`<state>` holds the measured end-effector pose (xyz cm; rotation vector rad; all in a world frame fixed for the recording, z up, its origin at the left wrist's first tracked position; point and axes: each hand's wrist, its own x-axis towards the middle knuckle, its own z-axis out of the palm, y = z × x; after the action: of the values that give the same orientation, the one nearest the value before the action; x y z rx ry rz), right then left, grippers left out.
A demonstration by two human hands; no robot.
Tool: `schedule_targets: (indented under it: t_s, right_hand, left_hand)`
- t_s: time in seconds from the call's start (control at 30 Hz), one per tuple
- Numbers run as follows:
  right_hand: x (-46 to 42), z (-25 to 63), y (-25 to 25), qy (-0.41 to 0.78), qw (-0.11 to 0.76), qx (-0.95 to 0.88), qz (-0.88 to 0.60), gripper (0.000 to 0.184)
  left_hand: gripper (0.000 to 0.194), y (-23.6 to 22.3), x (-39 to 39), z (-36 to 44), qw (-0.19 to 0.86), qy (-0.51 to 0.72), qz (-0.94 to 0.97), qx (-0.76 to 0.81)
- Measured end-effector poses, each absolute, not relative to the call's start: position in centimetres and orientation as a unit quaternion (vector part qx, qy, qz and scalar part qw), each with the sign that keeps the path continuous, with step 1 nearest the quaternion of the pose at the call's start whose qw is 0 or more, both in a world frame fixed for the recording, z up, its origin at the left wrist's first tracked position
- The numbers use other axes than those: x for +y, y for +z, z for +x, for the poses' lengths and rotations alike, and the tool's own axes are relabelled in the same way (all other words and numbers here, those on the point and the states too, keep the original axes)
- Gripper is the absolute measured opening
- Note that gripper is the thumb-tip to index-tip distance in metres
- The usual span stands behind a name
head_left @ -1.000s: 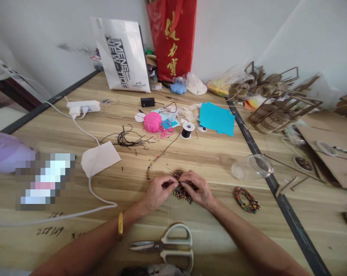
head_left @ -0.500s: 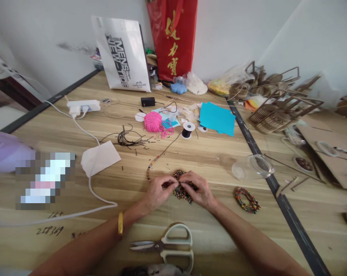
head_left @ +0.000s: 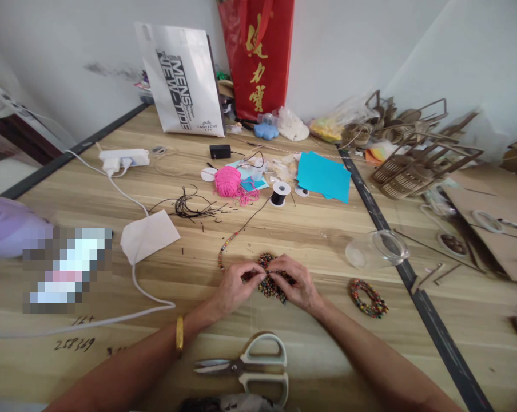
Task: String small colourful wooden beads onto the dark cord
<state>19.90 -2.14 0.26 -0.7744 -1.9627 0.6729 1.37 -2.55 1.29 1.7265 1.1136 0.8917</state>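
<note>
Over a pile of small multicoloured wooden beads (head_left: pixel 272 292), my two hands meet fingertip to fingertip. My left hand (head_left: pixel 240 284) is closed in a pinch on a beaded cord (head_left: pixel 222 252), which runs under it from the left. From those beads the bare black cord leads up to a spool (head_left: pixel 278 194). My right hand (head_left: pixel 296 281) also pinches, thumb against forefinger, touching the left fingertips; the tiny thing between them is too small to make out. A finished-looking coil of beads (head_left: pixel 369 298) lies to the right. White-handled scissors (head_left: pixel 250 368) rest nearest my body.
Behind the hands lie cut black cords (head_left: pixel 194 206), pink yarn (head_left: pixel 227 181) and blue sheets (head_left: pixel 323 176). A clear jar (head_left: pixel 376 250) lies to the right. At left are a white cable (head_left: pixel 153 309), a paper tag (head_left: pixel 149 237) and a blurred-out phone (head_left: pixel 70 269).
</note>
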Motion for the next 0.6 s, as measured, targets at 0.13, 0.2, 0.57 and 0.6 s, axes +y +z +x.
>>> schedule_targets:
  t_s: [0.13, 0.2, 0.57, 0.6]
  right_hand:
    - [-2.15, 19.96, 0.14, 0.274, 0.44, -0.797, -0.311, 0.013]
    - [-2.15, 19.96, 0.17, 0.276, 0.437, -0.798, -0.309, 0.013]
    - [-2.23, 19.81, 0.37, 0.272, 0.442, -0.796, -0.311, 0.012]
    - [-2.24, 19.81, 0.35, 0.271, 0.443, -0.795, -0.312, 0.012]
  left_hand:
    - [0.013, 1.27, -2.53, 1.34, 0.436, 0.36, 0.695, 0.444]
    - [0.013, 1.28, -2.53, 1.33, 0.436, 0.361, 0.694, 0.444]
    - [0.012, 1.41, -2.53, 1.39, 0.434, 0.356, 0.695, 0.45]
    - [0.012, 1.36, -2.52, 1.39, 0.433, 0.356, 0.695, 0.449]
